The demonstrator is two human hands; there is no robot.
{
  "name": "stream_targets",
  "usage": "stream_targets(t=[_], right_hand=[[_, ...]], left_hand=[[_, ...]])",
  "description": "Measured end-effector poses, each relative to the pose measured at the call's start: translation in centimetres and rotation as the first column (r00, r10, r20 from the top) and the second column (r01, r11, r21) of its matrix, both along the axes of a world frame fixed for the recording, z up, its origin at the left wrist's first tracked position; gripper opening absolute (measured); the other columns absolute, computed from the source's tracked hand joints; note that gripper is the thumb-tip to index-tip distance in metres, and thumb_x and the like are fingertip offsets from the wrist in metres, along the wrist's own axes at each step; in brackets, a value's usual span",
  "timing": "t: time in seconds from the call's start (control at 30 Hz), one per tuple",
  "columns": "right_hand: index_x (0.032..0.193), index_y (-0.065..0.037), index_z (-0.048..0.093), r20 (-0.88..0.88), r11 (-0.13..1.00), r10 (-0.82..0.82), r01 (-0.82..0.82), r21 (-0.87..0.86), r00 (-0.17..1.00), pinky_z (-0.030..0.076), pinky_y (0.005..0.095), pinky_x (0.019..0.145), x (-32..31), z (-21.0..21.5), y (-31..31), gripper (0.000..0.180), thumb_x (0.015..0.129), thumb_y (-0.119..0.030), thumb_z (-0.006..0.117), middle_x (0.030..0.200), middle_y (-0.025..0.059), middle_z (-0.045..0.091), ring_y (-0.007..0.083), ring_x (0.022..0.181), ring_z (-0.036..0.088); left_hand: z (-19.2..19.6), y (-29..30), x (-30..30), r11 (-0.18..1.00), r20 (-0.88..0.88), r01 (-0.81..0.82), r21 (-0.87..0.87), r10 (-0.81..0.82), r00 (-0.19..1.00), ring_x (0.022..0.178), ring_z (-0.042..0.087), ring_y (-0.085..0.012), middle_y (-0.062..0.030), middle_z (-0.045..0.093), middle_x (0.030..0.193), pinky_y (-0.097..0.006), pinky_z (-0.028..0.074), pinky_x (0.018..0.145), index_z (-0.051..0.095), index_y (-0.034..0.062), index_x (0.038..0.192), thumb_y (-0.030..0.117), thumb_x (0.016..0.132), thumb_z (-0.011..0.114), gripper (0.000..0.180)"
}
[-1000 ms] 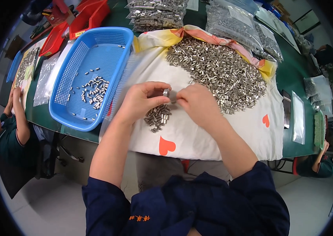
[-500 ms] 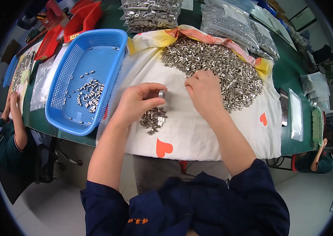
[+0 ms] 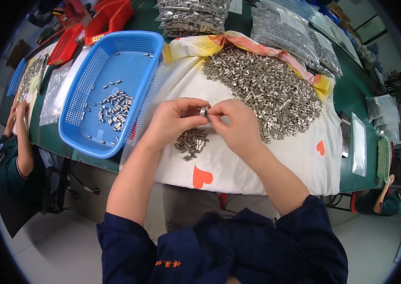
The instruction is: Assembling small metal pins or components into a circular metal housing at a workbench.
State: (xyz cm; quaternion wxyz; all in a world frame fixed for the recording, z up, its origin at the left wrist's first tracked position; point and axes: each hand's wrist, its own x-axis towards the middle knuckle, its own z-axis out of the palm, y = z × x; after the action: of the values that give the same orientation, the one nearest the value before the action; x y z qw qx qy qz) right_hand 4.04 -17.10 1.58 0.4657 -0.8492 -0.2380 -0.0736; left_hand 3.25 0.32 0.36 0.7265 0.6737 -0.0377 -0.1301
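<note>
My left hand (image 3: 169, 120) pinches a short, round metal piece (image 3: 204, 111), like a thick ring, between thumb and fingers. From the other side my right hand (image 3: 238, 125) meets it, its thumb and fingertips pressed together at the face of the piece. Whatever sits in that right pinch is too small or hidden to name. Below my left fingers lies a small heap of short metal pins (image 3: 192, 144). Beyond my right hand spreads a much larger pile of similar metal pins (image 3: 269, 90) on a white cloth (image 3: 267, 175) with red hearts.
A blue mesh basket (image 3: 75, 141) with scattered pins stands left of the cloth. Red bins (image 3: 110, 21) are behind it. Bagged metal parts (image 3: 193, 16) and more bags (image 3: 283, 31) line the back. A phone (image 3: 346, 135) lies at the right. Other people sit at both sides.
My right hand has moved left and nearer from the big pile's edge to the round metal piece in my left hand. The left hand keeps its hold; the whole view has shifted slightly.
</note>
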Motion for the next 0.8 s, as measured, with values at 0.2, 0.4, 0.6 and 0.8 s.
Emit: stream_targets(t=[0.2,0.4,0.6,0.8], right_hand=[[0.074,-0.004,0.059,0.189,0.998,-0.029,0.038,-0.041,0.981,0.045,0.0358,0.065,-0.3,-0.4,0.7,0.006,0.068,-0.004,0.063,0.074,0.0089,0.060,0.0268,0.073,0.055],[0.080,-0.002,0.061,-0.183,0.994,0.037,-0.018,0.104,0.982,0.047,0.0285,0.063,0.3,0.4,-0.7,0.008,0.073,-0.005,0.063,0.074,0.0085,0.062,0.0198,0.069,0.060],[0.083,-0.003,0.062,-0.336,0.990,0.071,-0.024,0.140,0.939,0.047,0.0272,0.062,1.0,0.0,-0.9,0.009,0.075,-0.008,0.063,0.074,0.0085,0.062,0.0161,0.068,0.060],[0.078,-0.006,0.063,0.291,0.910,-0.250,0.327,-0.256,0.924,0.045,0.0352,0.069,4.0,0.1,-4.8,0.007,0.075,-0.011,0.059,0.074,0.0094,0.061,0.0257,0.074,0.057]], left_hand=[[-0.1,-0.1,-0.2,0.999,0.028,-0.041,0.027,0.041,0.999,0.079,0.061,-0.0093,-0.0072,0.065,0.089,-0.021,0.050,0.070,0.059,-0.0040,0.105,-0.001,0.075,0.066,0.031],[0.1,-0.1,0.0,1.000,0.013,-0.010,-0.028,0.010,1.000,0.080,0.061,-0.0097,-0.0069,0.065,0.090,-0.022,0.050,0.071,0.059,-0.0042,0.105,-0.002,0.074,0.067,0.032],[0.3,0.0,-0.1,0.993,-0.029,0.020,0.115,-0.017,0.999,0.084,0.061,-0.0131,-0.0088,0.063,0.096,-0.024,0.051,0.074,0.056,-0.0058,0.108,-0.008,0.073,0.065,0.036],[0.3,-0.4,0.1,0.985,0.014,0.064,0.158,-0.067,0.998,0.077,0.059,-0.0080,-0.0030,0.063,0.088,-0.021,0.049,0.069,0.060,-0.0018,0.104,-0.004,0.073,0.066,0.032]])
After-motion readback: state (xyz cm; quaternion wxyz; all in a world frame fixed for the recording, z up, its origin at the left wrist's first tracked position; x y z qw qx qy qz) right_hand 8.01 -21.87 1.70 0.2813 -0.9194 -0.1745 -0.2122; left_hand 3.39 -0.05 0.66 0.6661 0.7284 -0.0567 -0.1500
